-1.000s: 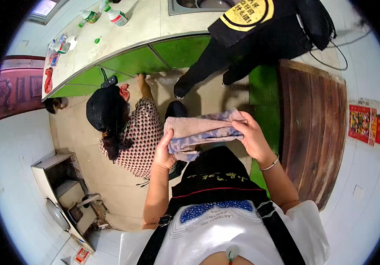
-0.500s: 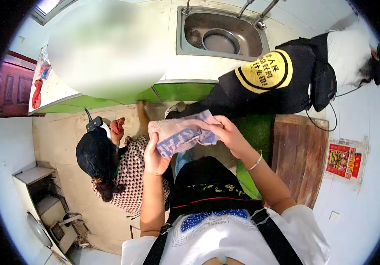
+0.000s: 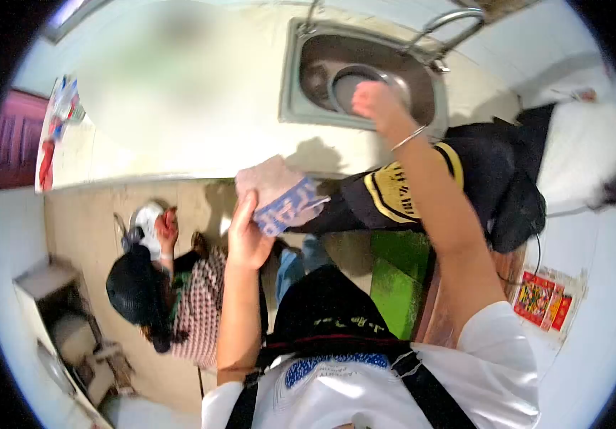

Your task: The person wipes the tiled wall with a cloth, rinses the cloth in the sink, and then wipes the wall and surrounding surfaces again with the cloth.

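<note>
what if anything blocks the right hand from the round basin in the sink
Nothing visible: the right hand appears over the sink, overlapping the round basin in this view. The cloth is off to the side, in the left hand.

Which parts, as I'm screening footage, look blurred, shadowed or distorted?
Head view: a smooth smear hides part of the counter; head view: the right hand over the sink looks soft; head view: a shadow lies on the counter beside the cloth; head view: the image is rounded, its corners black.

Left hand (image 3: 249, 239) gripping, right hand (image 3: 375, 102) outstretched
</note>
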Demonstrator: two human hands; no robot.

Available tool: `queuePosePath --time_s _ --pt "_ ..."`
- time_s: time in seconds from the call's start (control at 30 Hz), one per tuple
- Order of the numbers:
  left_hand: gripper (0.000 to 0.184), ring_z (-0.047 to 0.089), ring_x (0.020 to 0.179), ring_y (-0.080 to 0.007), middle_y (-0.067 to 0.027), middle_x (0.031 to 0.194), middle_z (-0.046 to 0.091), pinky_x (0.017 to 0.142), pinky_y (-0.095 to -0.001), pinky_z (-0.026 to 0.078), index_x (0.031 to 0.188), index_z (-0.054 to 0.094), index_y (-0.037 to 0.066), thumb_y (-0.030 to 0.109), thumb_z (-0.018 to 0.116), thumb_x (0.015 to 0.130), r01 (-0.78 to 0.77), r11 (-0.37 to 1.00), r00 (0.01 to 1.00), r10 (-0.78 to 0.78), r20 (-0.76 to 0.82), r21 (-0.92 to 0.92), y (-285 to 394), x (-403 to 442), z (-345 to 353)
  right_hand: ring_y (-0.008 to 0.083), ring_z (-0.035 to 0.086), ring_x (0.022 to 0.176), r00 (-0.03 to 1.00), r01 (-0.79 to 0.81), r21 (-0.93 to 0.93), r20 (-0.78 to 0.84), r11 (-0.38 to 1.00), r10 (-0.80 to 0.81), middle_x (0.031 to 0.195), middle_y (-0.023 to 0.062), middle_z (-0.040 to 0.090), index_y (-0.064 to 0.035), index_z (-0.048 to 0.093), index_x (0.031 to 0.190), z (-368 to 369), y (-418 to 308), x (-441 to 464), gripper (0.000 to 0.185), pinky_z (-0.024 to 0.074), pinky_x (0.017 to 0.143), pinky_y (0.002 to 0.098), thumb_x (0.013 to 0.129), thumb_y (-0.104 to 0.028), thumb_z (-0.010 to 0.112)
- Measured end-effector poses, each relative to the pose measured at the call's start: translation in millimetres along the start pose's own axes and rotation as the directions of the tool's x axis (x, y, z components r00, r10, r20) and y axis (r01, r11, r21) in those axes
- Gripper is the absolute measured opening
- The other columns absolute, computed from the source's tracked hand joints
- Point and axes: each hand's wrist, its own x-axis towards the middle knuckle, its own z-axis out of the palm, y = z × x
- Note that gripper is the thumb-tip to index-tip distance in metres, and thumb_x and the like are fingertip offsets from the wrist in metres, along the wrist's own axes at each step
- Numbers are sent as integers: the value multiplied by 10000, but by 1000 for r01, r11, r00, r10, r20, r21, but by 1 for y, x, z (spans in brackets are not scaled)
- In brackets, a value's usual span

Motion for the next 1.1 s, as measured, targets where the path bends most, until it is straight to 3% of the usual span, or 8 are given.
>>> queuePosePath --time_s 0.03,0.1,0.3,0.33,0.37,0.57,0.77,1.1 --pt "413 601 1081 -276 -138 1245 573 931 -424 481 1282 485 36 290 478 958 -38 999 996 35 -84 -34 -5 1 0 145 595 737 940 -103 -219 -341 970 23 842 37 612 -54 587 958 18 -4 10 154 517 723 262 867 -178 598" --pt "389 605 1074 -281 -145 1213 592 936 -417 478 1249 508 41 297 477 957 -63 995 989 52 -138 -74 -5 -3 -10 144 595 746 893 -140 39 -427 989 143 830 34 612 -57 589 961 27 -17 16 165 525 741 277 867 -190 609" --pt "337 582 984 -192 -48 1026 629 828 -336 484 1179 561 95 279 570 897 17 996 949 -45 -312 -92 -15 -18 -32 130 587 839 976 -217 -46 8 975 217 860 11 610 -56 593 963 -5 10 34 181 483 787 276 895 -224 592" --pt "289 590 943 -159 -28 997 627 771 -319 488 1103 588 126 303 585 875 -26 981 947 86 -311 191 -21 -24 -21 130 583 856 939 -344 128 51 930 340 867 9 605 -73 605 973 -17 27 44 169 473 782 268 897 -223 592" --pt "244 606 908 -142 -8 968 633 744 -298 503 1035 595 136 315 586 870 16 1000 951 -17 -309 -7 -18 -26 -30 126 579 848 938 -305 71 -150 950 313 862 7 600 -81 607 958 12 32 41 158 473 780 268 897 -226 592" --pt "438 616 1020 -227 -101 1096 633 890 -374 505 1201 532 50 358 596 895 -106 992 958 83 -275 -72 -26 -36 -21 116 567 725 876 -462 141 -83 875 476 793 2 598 -86 590 901 50 56 56 140 476 693 253 920 -223 566" --pt "399 623 999 -225 -105 1112 632 887 -373 496 1188 541 41 318 576 903 -58 997 910 29 -413 -57 -50 -56 -10 307 465 1227 950 -300 159 137 941 280 1353 208 435 45 374 1341 44 85 9 477 387 1053 402 976 -251 448" --pt "294 631 903 -179 -64 979 642 807 -320 498 1109 576 47 249 580 895 163 984 923 -179 -341 -75 -95 -67 -16 206 587 796 774 -446 354 -308 822 553 856 94 592 -5 560 945 100 59 -35 149 522 735 320 882 -135 594"
